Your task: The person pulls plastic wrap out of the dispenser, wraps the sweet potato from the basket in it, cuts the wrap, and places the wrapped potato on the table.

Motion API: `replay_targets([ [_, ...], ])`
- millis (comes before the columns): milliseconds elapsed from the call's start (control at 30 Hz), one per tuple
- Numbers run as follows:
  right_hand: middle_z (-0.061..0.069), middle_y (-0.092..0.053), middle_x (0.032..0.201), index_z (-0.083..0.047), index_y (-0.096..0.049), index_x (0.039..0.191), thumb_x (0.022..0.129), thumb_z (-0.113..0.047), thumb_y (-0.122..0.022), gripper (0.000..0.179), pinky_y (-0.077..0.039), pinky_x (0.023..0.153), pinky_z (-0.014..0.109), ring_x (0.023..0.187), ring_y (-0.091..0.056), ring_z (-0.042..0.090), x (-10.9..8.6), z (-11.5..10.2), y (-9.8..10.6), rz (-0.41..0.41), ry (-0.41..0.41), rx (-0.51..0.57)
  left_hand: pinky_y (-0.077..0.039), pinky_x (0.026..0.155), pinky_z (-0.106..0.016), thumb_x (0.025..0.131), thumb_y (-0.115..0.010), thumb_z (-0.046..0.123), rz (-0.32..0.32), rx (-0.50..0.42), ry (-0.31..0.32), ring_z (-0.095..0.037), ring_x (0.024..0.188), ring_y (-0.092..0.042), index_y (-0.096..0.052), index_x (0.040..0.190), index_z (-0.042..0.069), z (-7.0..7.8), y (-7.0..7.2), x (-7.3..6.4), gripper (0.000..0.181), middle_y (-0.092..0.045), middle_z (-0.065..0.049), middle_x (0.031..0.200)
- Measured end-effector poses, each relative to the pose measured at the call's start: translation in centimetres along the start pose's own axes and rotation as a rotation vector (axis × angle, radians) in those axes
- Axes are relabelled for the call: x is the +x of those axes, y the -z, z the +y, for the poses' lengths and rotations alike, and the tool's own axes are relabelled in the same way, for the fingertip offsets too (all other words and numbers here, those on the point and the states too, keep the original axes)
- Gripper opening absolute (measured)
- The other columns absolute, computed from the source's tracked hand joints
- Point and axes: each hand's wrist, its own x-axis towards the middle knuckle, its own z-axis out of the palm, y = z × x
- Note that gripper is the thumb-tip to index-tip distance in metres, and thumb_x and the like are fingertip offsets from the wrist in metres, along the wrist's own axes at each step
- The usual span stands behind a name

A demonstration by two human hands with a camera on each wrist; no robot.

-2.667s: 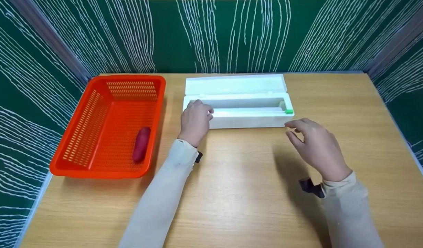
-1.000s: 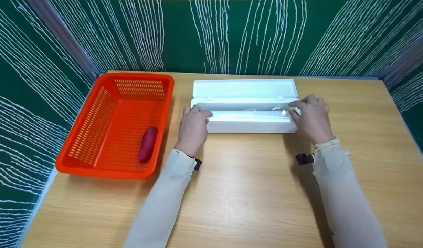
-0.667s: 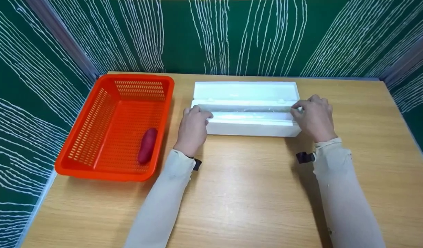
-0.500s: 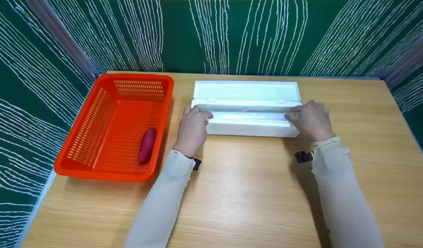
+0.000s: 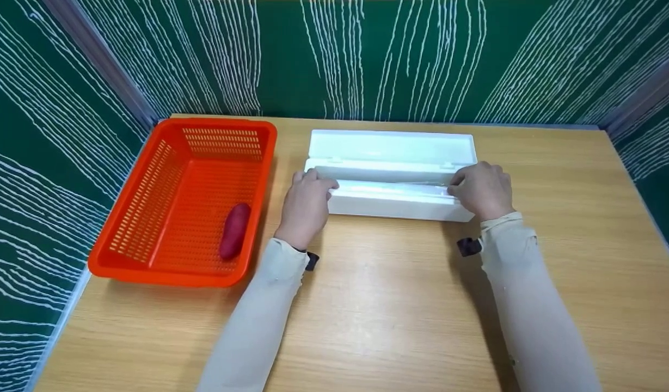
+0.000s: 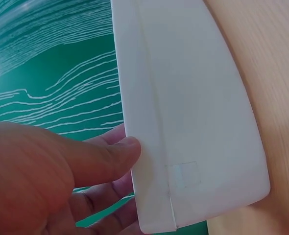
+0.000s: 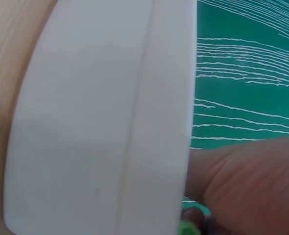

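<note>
right grip (image 5: 482, 188) shifted nearer-left at white box (image 5: 394, 208) | its hold: can't tell | left grip (image 5: 305, 204) grasping box end, likely steadying

Both forearms wear long, close-fitting sleeves of a pale greyish-beige cloth, plain in pattern. The left sleeve (image 5: 252, 321) lies smooth along the arm and narrows to a snug cuff, with little rough snags along its inner edge. The right sleeve (image 5: 535, 305) bunches into wrinkles by the wrist, its cuff gathered and uneven, and a small dark speck marks its inner side lower down. A small black block (image 5: 312, 261) pokes out at the left wrist, and a similar dark block (image 5: 468, 246) juts inward from the right cuff. The left hand (image 5: 306, 206) and right hand (image 5: 484, 188) are bare.
</note>
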Motion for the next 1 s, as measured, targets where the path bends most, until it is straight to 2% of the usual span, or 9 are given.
replay_targets([
  [167, 0.026, -0.063, 0.109, 0.005, -0.077, 0.106, 0.096, -0.008, -0.069, 0.018, -0.037, 0.093, 0.059, 0.102, -0.046, 0.042, -0.2, 0.5, -0.3, 0.056, 0.054, 0.017, -0.053, 0.087, -0.037, 0.1, -0.064, 0.004, -0.003, 0.009, 0.002, -0.031, 0.109, -0.055, -0.078, 0.12, 0.014, 0.1, 0.0, -0.1, 0.026, -0.067, -0.012, 0.118],
  [367, 0.023, -0.061, 0.103, 0.005, -0.077, 0.102, 0.095, -0.007, -0.069, 0.016, -0.038, 0.087, 0.053, 0.098, -0.046, 0.04, -0.8, 1.0, -0.7, 0.181, 0.123, 0.05, -0.055, 0.084, -0.038, 0.101, -0.066, 0.009, 0.016, 0.016, -0.015, -0.031, 0.108, -0.055, -0.077, 0.119, 0.013, 0.0, -0.3, -0.2, 0.022, -0.066, -0.011, 0.115],
  [433, 0.022, -0.064, 0.102, 0.004, -0.077, 0.1, 0.095, -0.008, -0.07, 0.015, -0.039, 0.086, 0.052, 0.097, -0.049, 0.039, -0.9, 1.2, -0.7, 0.211, 0.169, 0.05, -0.055, 0.082, -0.038, 0.1, -0.067, 0.01, 0.028, 0.02, -0.018, -0.031, 0.108, -0.055, -0.078, 0.118, 0.014, 0.0, -0.4, -0.2, 0.021, -0.066, -0.011, 0.113],
  [567, 0.019, -0.072, 0.105, 0.001, -0.078, 0.106, 0.094, -0.002, -0.072, 0.013, -0.051, 0.093, 0.052, 0.1, -0.063, 0.037, -0.6, 1.2, -0.2, 0.134, 0.307, -0.007, -0.055, 0.081, -0.038, 0.101, -0.067, 0.011, 0.03, 0.028, -0.018, -0.031, 0.109, -0.055, -0.078, 0.118, 0.014, 0.1, -0.5, -0.2, 0.021, -0.066, -0.011, 0.114],
  [667, 0.02, -0.073, 0.116, 0.0, -0.075, 0.121, 0.095, 0.003, -0.07, 0.027, -0.053, 0.097, 0.056, 0.108, -0.068, 0.038, -0.2, 0.8, 0.4, -0.001, 0.39, -0.085, -0.055, 0.081, -0.038, 0.101, -0.067, 0.013, 0.02, 0.036, -0.016, -0.03, 0.11, -0.055, -0.077, 0.119, 0.015, 0.2, -0.5, -0.1, 0.021, -0.066, -0.01, 0.116],
  [733, 0.022, -0.072, 0.117, 0.001, -0.072, 0.125, 0.097, 0.003, -0.066, 0.029, -0.053, 0.096, 0.056, 0.107, -0.067, 0.039, -0.1, 0.6, 0.6, -0.068, 0.413, -0.136, -0.055, 0.081, -0.038, 0.101, -0.067, 0.013, 0.016, 0.038, -0.014, -0.03, 0.111, -0.055, -0.078, 0.119, 0.016, 0.2, -0.5, -0.1, 0.021, -0.066, -0.01, 0.116],
  [800, 0.022, -0.071, 0.112, 0.002, -0.073, 0.123, 0.098, 0.003, -0.063, 0.026, -0.055, 0.089, 0.053, 0.098, -0.065, 0.037, 0.0, 0.4, 0.9, -0.117, 0.42, -0.175, -0.055, 0.082, -0.038, 0.1, -0.068, 0.013, 0.014, 0.038, -0.011, -0.03, 0.111, -0.055, -0.078, 0.119, 0.016, 0.2, -0.5, -0.1, 0.022, -0.066, -0.011, 0.116],
  [900, 0.017, -0.069, 0.099, -0.001, -0.076, 0.108, 0.1, -0.002, -0.064, 0.015, -0.051, 0.078, 0.047, 0.085, -0.058, 0.031, 0.1, 0.4, 1.2, -0.17, 0.386, -0.169, -0.055, 0.082, -0.038, 0.1, -0.069, 0.012, 0.012, 0.036, -0.007, -0.03, 0.109, -0.055, -0.078, 0.119, 0.016, 0.2, -0.4, -0.1, 0.022, -0.066, -0.01, 0.115],
  [1000, 0.018, -0.072, 0.104, -0.003, -0.078, 0.108, 0.098, -0.005, -0.068, 0.014, -0.052, 0.084, 0.05, 0.09, -0.059, 0.032, 0.3, 0.3, 1.3, -0.213, 0.297, -0.1, -0.055, 0.081, -0.037, 0.099, -0.07, 0.012, 0.014, 0.037, -0.007, -0.029, 0.108, -0.055, -0.078, 0.119, 0.016, 0.1, -0.4, -0.1, 0.022, -0.066, -0.01, 0.113],
])
